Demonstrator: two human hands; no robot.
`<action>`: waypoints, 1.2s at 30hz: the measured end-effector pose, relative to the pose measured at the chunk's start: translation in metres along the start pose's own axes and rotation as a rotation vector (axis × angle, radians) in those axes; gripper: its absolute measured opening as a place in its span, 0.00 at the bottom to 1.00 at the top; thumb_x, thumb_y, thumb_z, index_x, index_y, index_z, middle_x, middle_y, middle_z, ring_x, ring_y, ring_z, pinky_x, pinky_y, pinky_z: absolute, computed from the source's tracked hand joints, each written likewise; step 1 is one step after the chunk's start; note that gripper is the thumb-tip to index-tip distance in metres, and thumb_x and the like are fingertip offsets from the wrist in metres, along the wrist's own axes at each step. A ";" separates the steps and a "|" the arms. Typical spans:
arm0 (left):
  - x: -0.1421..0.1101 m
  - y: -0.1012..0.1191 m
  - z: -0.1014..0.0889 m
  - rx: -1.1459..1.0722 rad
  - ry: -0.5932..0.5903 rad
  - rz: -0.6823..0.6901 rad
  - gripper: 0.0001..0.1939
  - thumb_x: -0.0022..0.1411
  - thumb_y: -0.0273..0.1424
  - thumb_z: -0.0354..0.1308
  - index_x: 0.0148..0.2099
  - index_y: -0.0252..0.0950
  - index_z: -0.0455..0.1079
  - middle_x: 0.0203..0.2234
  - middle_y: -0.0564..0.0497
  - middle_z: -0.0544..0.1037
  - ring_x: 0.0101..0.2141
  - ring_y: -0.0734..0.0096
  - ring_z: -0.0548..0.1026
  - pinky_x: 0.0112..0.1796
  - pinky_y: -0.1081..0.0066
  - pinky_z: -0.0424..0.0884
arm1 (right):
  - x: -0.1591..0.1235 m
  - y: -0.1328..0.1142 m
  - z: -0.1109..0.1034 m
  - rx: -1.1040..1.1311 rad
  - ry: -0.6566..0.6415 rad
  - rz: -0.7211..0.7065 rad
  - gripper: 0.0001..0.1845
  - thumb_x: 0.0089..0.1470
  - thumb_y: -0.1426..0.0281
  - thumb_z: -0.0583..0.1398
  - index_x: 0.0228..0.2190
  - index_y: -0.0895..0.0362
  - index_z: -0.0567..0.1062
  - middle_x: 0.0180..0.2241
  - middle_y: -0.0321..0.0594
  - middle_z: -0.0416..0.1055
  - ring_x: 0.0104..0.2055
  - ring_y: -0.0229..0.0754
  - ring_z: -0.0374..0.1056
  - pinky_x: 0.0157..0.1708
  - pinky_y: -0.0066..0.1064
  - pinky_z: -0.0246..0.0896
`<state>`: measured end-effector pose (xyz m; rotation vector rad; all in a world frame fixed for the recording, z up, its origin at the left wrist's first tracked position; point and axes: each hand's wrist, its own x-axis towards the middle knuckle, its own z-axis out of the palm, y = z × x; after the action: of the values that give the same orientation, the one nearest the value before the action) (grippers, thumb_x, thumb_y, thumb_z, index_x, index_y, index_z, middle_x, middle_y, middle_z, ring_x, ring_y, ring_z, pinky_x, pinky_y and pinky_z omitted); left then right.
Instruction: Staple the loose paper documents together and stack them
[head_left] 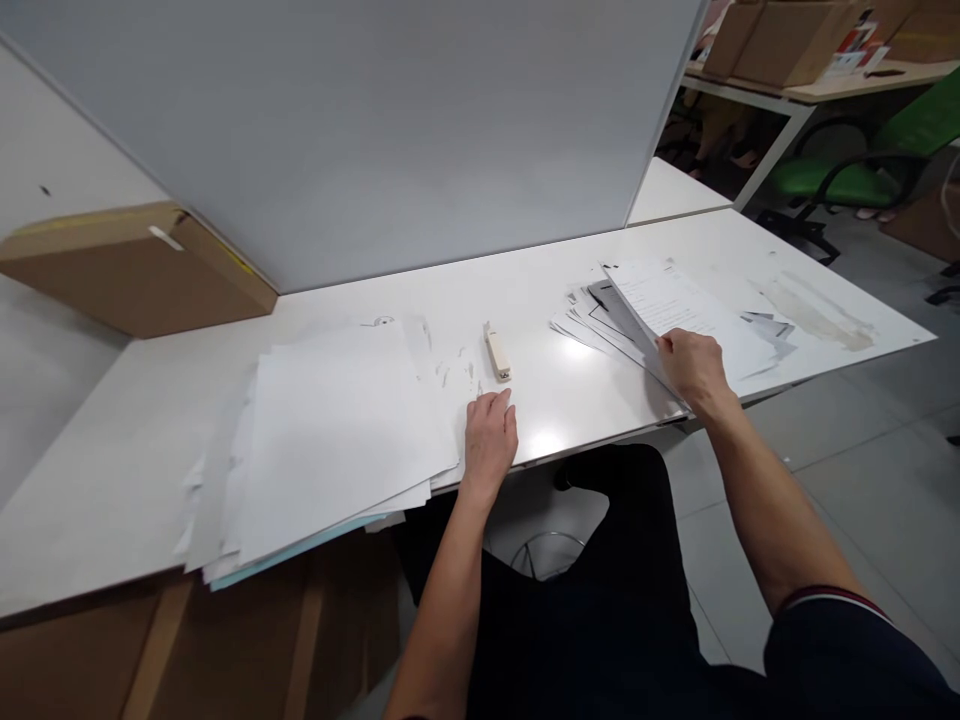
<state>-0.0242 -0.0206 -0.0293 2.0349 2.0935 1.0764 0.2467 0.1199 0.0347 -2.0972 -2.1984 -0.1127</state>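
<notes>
My right hand (pixel 691 368) pinches the near-left edge of a printed sheet (pixel 667 300), raised at its left side above a fanned pile of papers (pixel 592 325) on the desk's right half. Resting at the desk's front edge is my left hand (pixel 490 435), its fingers stretched forward and nothing in them. Just beyond those fingertips lies a cream stapler (pixel 496 352). To the left, a big stack of white paper (pixel 330 430) overhangs the front edge slightly, with a light blue sheet (pixel 300 548) near its bottom.
A grey partition (pixel 420 130) stands along the back of the white desk (pixel 540 290). One cardboard box (pixel 142 265) sits at the back left. Below the desk are more cardboard boxes (pixel 240 640). A green chair (pixel 855 175) and another desk (pixel 840 90) are at the far right.
</notes>
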 end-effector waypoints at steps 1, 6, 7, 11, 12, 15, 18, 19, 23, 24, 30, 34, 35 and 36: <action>0.000 0.000 0.000 0.002 0.000 0.000 0.16 0.64 0.29 0.46 0.51 0.34 0.67 0.39 0.42 0.71 0.41 0.61 0.67 0.44 0.59 0.65 | -0.002 -0.001 -0.003 0.001 0.026 0.000 0.17 0.58 0.69 0.49 0.34 0.63 0.76 0.33 0.55 0.75 0.36 0.53 0.70 0.32 0.36 0.55; 0.000 0.001 0.000 -0.001 0.005 0.000 0.16 0.64 0.29 0.46 0.51 0.33 0.67 0.39 0.42 0.71 0.41 0.61 0.67 0.45 0.59 0.65 | -0.017 -0.015 -0.020 0.014 0.100 -0.064 0.15 0.59 0.68 0.50 0.33 0.62 0.74 0.34 0.53 0.75 0.36 0.51 0.69 0.32 0.35 0.53; 0.000 0.001 0.000 -0.004 0.005 -0.003 0.16 0.64 0.29 0.46 0.51 0.33 0.67 0.39 0.42 0.72 0.41 0.60 0.67 0.45 0.59 0.65 | -0.020 -0.018 -0.023 0.019 0.105 -0.082 0.15 0.59 0.68 0.50 0.33 0.61 0.74 0.33 0.52 0.75 0.35 0.51 0.69 0.32 0.34 0.53; 0.000 0.003 -0.004 -0.050 0.006 -0.036 0.16 0.63 0.29 0.46 0.51 0.32 0.68 0.40 0.41 0.73 0.43 0.60 0.67 0.47 0.58 0.65 | -0.039 -0.033 -0.026 0.041 0.125 -0.147 0.14 0.59 0.66 0.51 0.31 0.60 0.73 0.31 0.50 0.74 0.33 0.48 0.69 0.30 0.33 0.52; 0.000 0.006 -0.005 -0.084 0.006 -0.052 0.16 0.63 0.29 0.46 0.51 0.33 0.68 0.40 0.42 0.73 0.43 0.60 0.68 0.47 0.58 0.65 | -0.045 -0.038 -0.026 0.048 0.122 -0.161 0.14 0.59 0.67 0.51 0.30 0.60 0.73 0.30 0.49 0.74 0.32 0.48 0.69 0.29 0.33 0.52; 0.000 0.019 -0.005 -0.296 -0.026 -0.173 0.16 0.62 0.30 0.48 0.50 0.34 0.69 0.41 0.43 0.75 0.42 0.64 0.71 0.45 0.61 0.68 | -0.064 -0.052 -0.023 0.072 0.085 -0.204 0.14 0.59 0.67 0.50 0.28 0.59 0.72 0.29 0.47 0.74 0.31 0.47 0.68 0.28 0.33 0.50; 0.001 0.038 0.001 -0.657 -0.140 -0.411 0.17 0.61 0.34 0.51 0.50 0.32 0.70 0.36 0.44 0.77 0.33 0.69 0.75 0.38 0.66 0.72 | -0.081 -0.066 -0.021 0.124 0.031 -0.242 0.14 0.60 0.67 0.50 0.28 0.59 0.71 0.29 0.47 0.73 0.30 0.46 0.68 0.27 0.32 0.49; 0.002 0.043 0.004 -0.770 -0.183 -0.481 0.18 0.60 0.35 0.53 0.50 0.31 0.69 0.36 0.45 0.77 0.32 0.70 0.75 0.37 0.67 0.73 | -0.085 -0.070 -0.020 0.144 0.016 -0.254 0.15 0.61 0.67 0.49 0.28 0.58 0.71 0.29 0.47 0.73 0.29 0.45 0.68 0.27 0.32 0.49; 0.007 0.055 0.012 -0.968 -0.256 -0.613 0.21 0.59 0.34 0.55 0.52 0.29 0.67 0.35 0.44 0.77 0.29 0.74 0.75 0.35 0.69 0.74 | -0.089 -0.075 -0.018 0.154 0.016 -0.260 0.17 0.62 0.66 0.48 0.26 0.58 0.70 0.26 0.45 0.72 0.29 0.45 0.68 0.27 0.31 0.48; 0.008 0.055 0.013 -0.969 -0.260 -0.626 0.21 0.59 0.34 0.55 0.53 0.29 0.66 0.35 0.45 0.77 0.29 0.74 0.75 0.35 0.70 0.74 | -0.088 -0.075 -0.017 0.141 0.026 -0.257 0.17 0.62 0.66 0.48 0.26 0.58 0.70 0.26 0.45 0.72 0.28 0.44 0.68 0.26 0.31 0.48; 0.012 0.054 0.011 -0.897 -0.273 -0.608 0.22 0.60 0.35 0.54 0.54 0.31 0.65 0.35 0.46 0.76 0.25 0.76 0.75 0.32 0.70 0.73 | -0.092 -0.082 -0.008 0.040 -0.014 -0.313 0.17 0.62 0.69 0.47 0.30 0.62 0.71 0.29 0.47 0.72 0.28 0.44 0.68 0.25 0.30 0.48; 0.012 0.060 0.012 -0.552 -0.229 -0.335 0.17 0.62 0.32 0.50 0.51 0.35 0.68 0.41 0.45 0.75 0.34 0.70 0.75 0.39 0.67 0.71 | -0.099 -0.085 -0.009 0.030 -0.137 -0.395 0.17 0.62 0.68 0.47 0.31 0.61 0.73 0.29 0.48 0.72 0.30 0.45 0.69 0.26 0.31 0.50; 0.012 0.062 0.012 -0.458 -0.225 -0.252 0.17 0.62 0.31 0.49 0.52 0.36 0.68 0.42 0.45 0.75 0.37 0.68 0.74 0.41 0.67 0.70 | -0.097 -0.082 -0.012 0.058 -0.169 -0.416 0.18 0.63 0.66 0.48 0.30 0.61 0.73 0.28 0.48 0.72 0.30 0.45 0.69 0.27 0.31 0.51; 0.011 0.064 0.012 -0.372 -0.230 -0.183 0.17 0.63 0.31 0.47 0.53 0.36 0.68 0.42 0.45 0.74 0.40 0.67 0.73 0.43 0.67 0.69 | -0.092 -0.078 -0.015 0.099 -0.194 -0.423 0.20 0.63 0.64 0.48 0.29 0.60 0.73 0.28 0.47 0.73 0.30 0.45 0.69 0.28 0.31 0.53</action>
<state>0.0356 -0.0115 -0.0023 1.6708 1.7693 1.0501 0.1734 0.0228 0.0398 -1.6256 -2.6695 0.1720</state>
